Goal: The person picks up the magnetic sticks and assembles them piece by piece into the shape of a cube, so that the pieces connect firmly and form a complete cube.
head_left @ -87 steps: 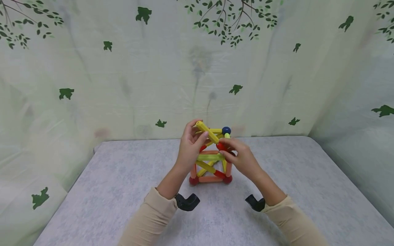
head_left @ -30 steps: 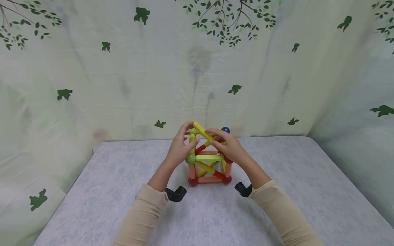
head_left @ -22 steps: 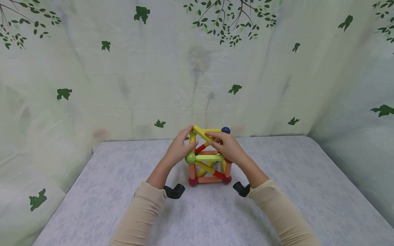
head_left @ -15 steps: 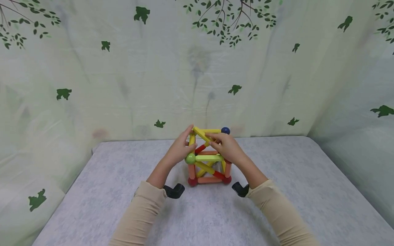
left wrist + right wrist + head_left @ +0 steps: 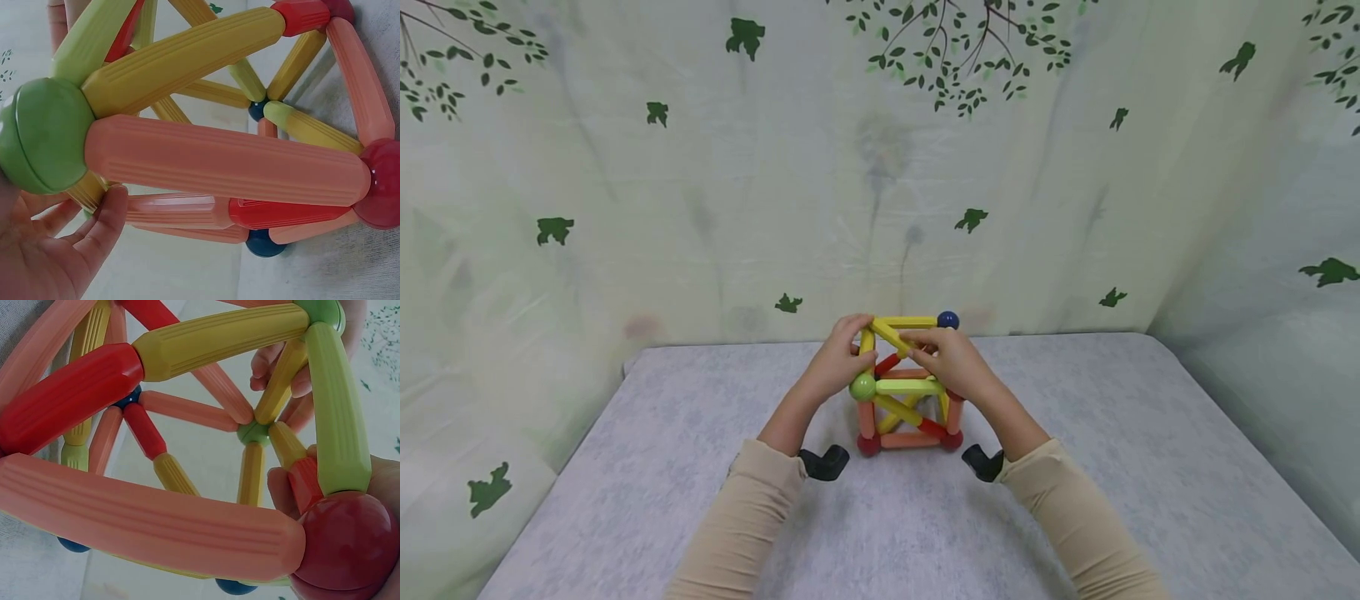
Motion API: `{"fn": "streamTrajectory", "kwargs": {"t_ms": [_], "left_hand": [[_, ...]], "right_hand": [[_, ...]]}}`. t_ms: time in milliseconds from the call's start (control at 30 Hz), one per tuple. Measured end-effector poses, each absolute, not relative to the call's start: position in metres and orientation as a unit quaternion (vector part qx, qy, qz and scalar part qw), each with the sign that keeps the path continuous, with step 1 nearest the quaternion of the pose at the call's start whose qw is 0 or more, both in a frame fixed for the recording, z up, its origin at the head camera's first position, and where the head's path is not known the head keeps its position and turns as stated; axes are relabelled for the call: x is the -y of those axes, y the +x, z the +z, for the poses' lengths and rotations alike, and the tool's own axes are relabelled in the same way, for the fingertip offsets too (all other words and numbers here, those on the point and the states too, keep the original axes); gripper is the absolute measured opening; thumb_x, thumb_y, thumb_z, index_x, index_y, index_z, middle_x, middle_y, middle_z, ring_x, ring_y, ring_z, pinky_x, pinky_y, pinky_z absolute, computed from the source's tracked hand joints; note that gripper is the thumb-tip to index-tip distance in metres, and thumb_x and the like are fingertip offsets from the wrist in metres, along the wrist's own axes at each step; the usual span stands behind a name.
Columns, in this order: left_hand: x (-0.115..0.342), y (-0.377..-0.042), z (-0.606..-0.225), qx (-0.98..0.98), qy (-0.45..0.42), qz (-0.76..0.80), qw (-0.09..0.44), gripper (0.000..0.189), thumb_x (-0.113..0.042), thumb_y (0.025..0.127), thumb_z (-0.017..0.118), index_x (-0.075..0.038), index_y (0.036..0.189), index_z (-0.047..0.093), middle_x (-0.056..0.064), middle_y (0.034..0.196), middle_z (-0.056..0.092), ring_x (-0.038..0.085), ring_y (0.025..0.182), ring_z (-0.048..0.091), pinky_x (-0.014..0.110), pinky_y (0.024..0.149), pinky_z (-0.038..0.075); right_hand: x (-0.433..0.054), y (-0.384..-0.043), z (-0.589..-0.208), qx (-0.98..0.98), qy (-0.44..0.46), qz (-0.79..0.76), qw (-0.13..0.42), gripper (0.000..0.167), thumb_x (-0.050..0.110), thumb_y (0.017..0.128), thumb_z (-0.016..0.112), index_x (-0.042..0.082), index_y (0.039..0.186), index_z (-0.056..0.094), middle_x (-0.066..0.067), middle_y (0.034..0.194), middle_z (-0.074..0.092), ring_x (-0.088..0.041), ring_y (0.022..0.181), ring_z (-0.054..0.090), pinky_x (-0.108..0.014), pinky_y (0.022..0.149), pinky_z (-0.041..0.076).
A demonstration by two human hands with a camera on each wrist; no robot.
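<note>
A box-shaped frame of magnetic building rods and balls (image 5: 910,441) stands on the table. My left hand (image 5: 835,358) pinches the yellow rod (image 5: 867,343) on its upper left side, behind a green ball (image 5: 862,387). My right hand (image 5: 958,362) pinches a yellow-and-red rod (image 5: 889,336) lying slantwise across the top. In the right wrist view, this rod's yellow end meets the far green ball (image 5: 253,432) and its red part (image 5: 305,481) reaches toward a dark red ball (image 5: 350,544). My fingers partly hide the rod in the head view.
A blue ball (image 5: 948,320) forms the far right top corner. Red balls (image 5: 868,444) sit at the bottom front corners. Black wrist mounts (image 5: 825,463) project from both sleeves. Beyond the grey table (image 5: 700,417) hangs a pale leaf-print curtain (image 5: 730,208).
The slanting yellow rod has come down from a raised tilt onto the frame's top. My left hand has left it for the left side rod; my right hand has shifted onto it.
</note>
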State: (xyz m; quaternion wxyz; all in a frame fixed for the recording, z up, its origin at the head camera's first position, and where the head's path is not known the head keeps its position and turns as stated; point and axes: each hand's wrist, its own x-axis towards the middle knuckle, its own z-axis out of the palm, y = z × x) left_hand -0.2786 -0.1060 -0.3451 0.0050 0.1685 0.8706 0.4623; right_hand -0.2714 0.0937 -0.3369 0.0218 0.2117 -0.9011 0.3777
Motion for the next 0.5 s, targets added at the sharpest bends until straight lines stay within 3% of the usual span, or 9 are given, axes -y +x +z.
{"fn": "streamTrajectory", "kwargs": {"t_ms": [500], "left_hand": [[0.1083,-0.2821,-0.3461,-0.878,0.161,0.451,0.005,0.046,-0.011,0.087,0.054,-0.001,0.131,0.043,0.011,0.141,0.018,0.028,0.095,0.052,0.035,0.076,0.047]], "right_hand": [[-0.088,-0.2723,-0.3342,0.912,0.205,0.354,0.005,0.028,0.012,0.087,0.059,0.013,0.115,0.063,-0.001,0.095,0.062,-0.017,0.071,0.051,-0.025,0.049,0.041]]}}
